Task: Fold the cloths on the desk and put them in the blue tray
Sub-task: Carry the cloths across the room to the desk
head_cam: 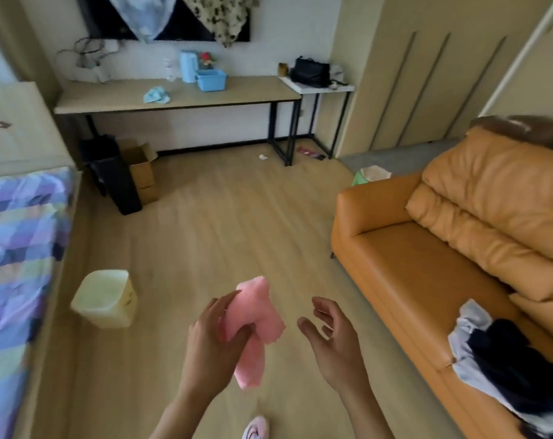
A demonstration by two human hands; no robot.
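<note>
My left hand (pixel 211 340) grips a crumpled pink cloth (pixel 253 315) in front of me, above the wooden floor. Its lower end hangs down below my fingers. My right hand (pixel 329 337) hovers just to the right of the cloth, fingers loosely spread, holding nothing. Far across the room a long wooden desk (pixel 237 96) carries a light blue cloth (pixel 156 96), lying crumpled. The blue tray (pixel 211 80) stands on the same desk, to the right of that cloth.
An orange sofa (pixel 443 248) with dark and white clothes (pixel 503 369) fills the right side. At the left is a bed with a checked cover (pixel 18 248), and a cream bin (pixel 105 299) stands on the floor. Boxes (pixel 123 172) sit under the desk. A small white table (pixel 319 87) holds a black bag.
</note>
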